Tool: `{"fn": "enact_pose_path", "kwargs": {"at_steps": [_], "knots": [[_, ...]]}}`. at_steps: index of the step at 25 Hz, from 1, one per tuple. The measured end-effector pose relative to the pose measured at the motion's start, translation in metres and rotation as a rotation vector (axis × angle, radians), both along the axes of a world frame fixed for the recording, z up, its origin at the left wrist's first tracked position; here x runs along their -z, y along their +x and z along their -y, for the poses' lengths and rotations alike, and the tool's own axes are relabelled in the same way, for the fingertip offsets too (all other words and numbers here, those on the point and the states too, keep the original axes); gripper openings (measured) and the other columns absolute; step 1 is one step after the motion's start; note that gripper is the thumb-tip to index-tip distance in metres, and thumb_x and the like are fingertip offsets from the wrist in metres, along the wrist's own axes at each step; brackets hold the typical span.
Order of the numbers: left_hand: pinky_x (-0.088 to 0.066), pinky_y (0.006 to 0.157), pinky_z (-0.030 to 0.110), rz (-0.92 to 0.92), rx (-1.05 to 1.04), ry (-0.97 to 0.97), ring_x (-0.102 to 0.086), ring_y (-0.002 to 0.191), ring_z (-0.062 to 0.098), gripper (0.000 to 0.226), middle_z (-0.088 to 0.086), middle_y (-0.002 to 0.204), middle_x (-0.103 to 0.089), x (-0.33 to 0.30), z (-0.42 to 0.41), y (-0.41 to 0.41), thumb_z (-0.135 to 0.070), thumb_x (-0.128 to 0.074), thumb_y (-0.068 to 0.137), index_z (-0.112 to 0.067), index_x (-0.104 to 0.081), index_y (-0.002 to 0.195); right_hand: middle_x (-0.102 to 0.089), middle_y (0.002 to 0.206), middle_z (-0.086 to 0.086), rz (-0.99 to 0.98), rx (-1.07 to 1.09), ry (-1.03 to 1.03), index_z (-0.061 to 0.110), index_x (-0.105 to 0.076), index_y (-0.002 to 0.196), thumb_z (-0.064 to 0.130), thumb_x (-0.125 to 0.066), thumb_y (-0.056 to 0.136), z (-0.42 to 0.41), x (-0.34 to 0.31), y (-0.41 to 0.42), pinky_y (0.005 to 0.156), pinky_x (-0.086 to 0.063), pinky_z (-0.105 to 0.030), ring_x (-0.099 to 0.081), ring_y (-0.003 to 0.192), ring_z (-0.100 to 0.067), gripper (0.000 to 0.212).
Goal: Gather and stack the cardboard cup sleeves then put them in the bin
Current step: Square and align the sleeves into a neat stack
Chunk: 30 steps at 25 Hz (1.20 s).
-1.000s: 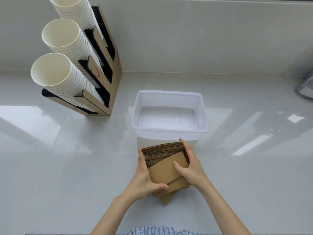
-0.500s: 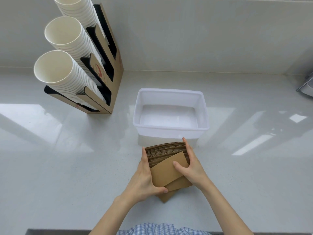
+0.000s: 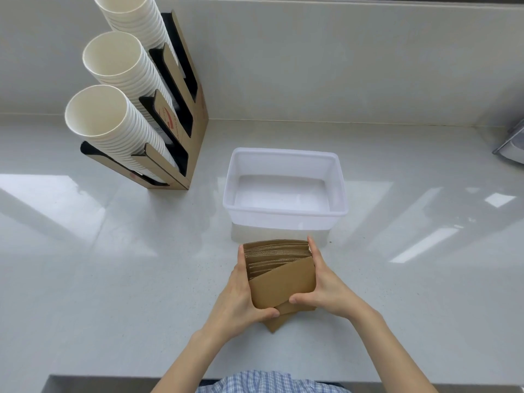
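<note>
A thick stack of brown cardboard cup sleeves (image 3: 280,276) stands on edge on the white counter, just in front of the empty white plastic bin (image 3: 285,215). My left hand (image 3: 239,296) presses the stack's left side and my right hand (image 3: 326,287) presses its right side, thumbs across the front sleeve. The front sleeve sits slightly tilted. A couple of sleeve corners stick out below my hands, toward me.
A cardboard cup dispenser (image 3: 181,114) with three slanted stacks of white paper cups (image 3: 113,120) stands at the back left. A grey object (image 3: 511,143) pokes in at the right edge. The counter's front edge (image 3: 113,378) runs near my body.
Both hands have squeezed the sleeves closer together, and the front sleeve now sits straighter against the stack. The camera has drifted slightly.
</note>
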<state>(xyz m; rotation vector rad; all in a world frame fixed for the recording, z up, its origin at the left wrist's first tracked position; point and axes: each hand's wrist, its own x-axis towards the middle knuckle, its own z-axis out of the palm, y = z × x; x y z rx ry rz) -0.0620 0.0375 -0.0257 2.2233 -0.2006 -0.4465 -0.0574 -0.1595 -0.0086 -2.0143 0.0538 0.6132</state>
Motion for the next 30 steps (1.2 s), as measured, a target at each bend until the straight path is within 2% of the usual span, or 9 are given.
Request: {"fn": "enact_pose_path", "kwargs": {"at_steps": [6, 9, 10, 14, 18, 22, 24, 28, 30], "knots": [[-0.025, 0.105, 0.020, 0.000, -0.025, -0.039, -0.029, 0.135, 0.012, 0.131, 0.001, 0.151, -0.022, 0.005, -0.003, 0.003, -0.034, -0.082, 0.056, -0.053, 0.034, 0.113, -0.024, 0.132, 0.017, 0.065, 0.106, 0.026, 0.034, 0.009, 0.142, 0.012, -0.077, 0.068, -0.003, -0.002, -0.011, 0.085, -0.033, 0.000, -0.036, 0.121, -0.002, 0.116], [-0.024, 0.101, 0.017, 0.041, -0.033, -0.052, -0.028, 0.132, 0.007, 0.127, 0.000, 0.151, -0.022, 0.000, -0.002, 0.007, -0.028, -0.082, 0.058, -0.052, 0.030, 0.114, -0.028, 0.141, 0.014, 0.127, 0.152, 0.047, 0.034, 0.004, 0.143, 0.013, -0.078, 0.066, -0.005, 0.001, -0.014, 0.098, -0.031, -0.014, -0.036, 0.128, -0.006, 0.114], [-0.025, 0.099, 0.016, 0.057, -0.037, -0.051, -0.030, 0.132, 0.008, 0.126, -0.001, 0.151, -0.023, -0.003, -0.002, 0.008, -0.026, -0.082, 0.059, -0.052, 0.027, 0.115, -0.031, 0.144, 0.011, 0.147, 0.171, 0.054, 0.035, 0.001, 0.143, 0.013, -0.078, 0.066, -0.005, 0.002, -0.014, 0.099, -0.031, -0.014, -0.037, 0.129, -0.008, 0.113], [-0.029, 0.095, 0.018, 0.142, -0.058, -0.075, -0.035, 0.130, 0.012, 0.121, -0.002, 0.148, -0.029, -0.009, -0.001, 0.018, -0.024, -0.082, 0.059, -0.053, 0.018, 0.121, -0.041, 0.135, 0.012, 0.235, 0.223, 0.060, 0.042, -0.010, 0.133, 0.013, -0.078, 0.065, -0.011, 0.001, -0.006, 0.088, -0.031, 0.006, -0.041, 0.122, -0.004, 0.101], [-0.035, 0.097, 0.024, 0.184, -0.080, -0.098, -0.037, 0.130, 0.016, 0.122, 0.002, 0.147, -0.032, -0.007, -0.002, 0.030, -0.022, -0.082, 0.060, -0.051, 0.017, 0.125, -0.045, 0.134, 0.009, 0.285, 0.263, 0.072, 0.037, -0.018, 0.135, 0.013, -0.079, 0.065, -0.014, 0.002, 0.003, 0.087, -0.030, 0.007, -0.044, 0.119, -0.005, 0.096], [-0.041, 0.101, 0.033, 0.133, -0.057, -0.113, -0.042, 0.126, 0.018, 0.129, 0.002, 0.143, -0.032, 0.001, -0.004, 0.035, -0.028, -0.081, 0.059, -0.050, 0.029, 0.123, -0.044, 0.133, 0.011, 0.267, 0.272, 0.065, 0.036, -0.015, 0.137, 0.014, -0.079, 0.064, -0.014, 0.006, 0.006, 0.085, -0.030, 0.008, -0.044, 0.119, -0.004, 0.100], [-0.040, 0.104, 0.035, 0.104, -0.029, -0.111, -0.041, 0.127, 0.018, 0.128, 0.001, 0.144, -0.030, 0.009, -0.007, 0.034, -0.036, -0.077, 0.058, -0.055, 0.032, 0.122, -0.042, 0.136, 0.010, 0.243, 0.259, 0.068, 0.041, -0.008, 0.132, 0.012, -0.078, 0.064, -0.015, 0.011, 0.003, 0.088, -0.030, 0.005, -0.042, 0.123, -0.005, 0.103], [-0.021, 0.106, 0.009, 0.129, 0.051, -0.074, -0.032, 0.132, 0.013, 0.114, 0.002, 0.145, -0.029, 0.026, -0.009, 0.028, -0.044, -0.065, 0.065, -0.050, 0.031, 0.125, -0.028, 0.147, 0.007, 0.187, 0.240, 0.072, 0.049, 0.008, 0.130, 0.010, -0.074, 0.069, -0.014, 0.022, -0.002, 0.105, -0.027, -0.018, -0.034, 0.134, -0.010, 0.109], [-0.017, 0.106, 0.008, 0.163, 0.073, -0.077, -0.029, 0.132, 0.011, 0.110, -0.001, 0.146, -0.027, 0.030, -0.010, 0.029, -0.047, -0.061, 0.067, -0.053, 0.035, 0.122, -0.029, 0.146, 0.010, 0.181, 0.226, 0.084, 0.053, 0.009, 0.125, 0.008, -0.072, 0.071, -0.014, 0.025, -0.003, 0.106, -0.027, -0.019, -0.034, 0.133, -0.007, 0.107]]}}
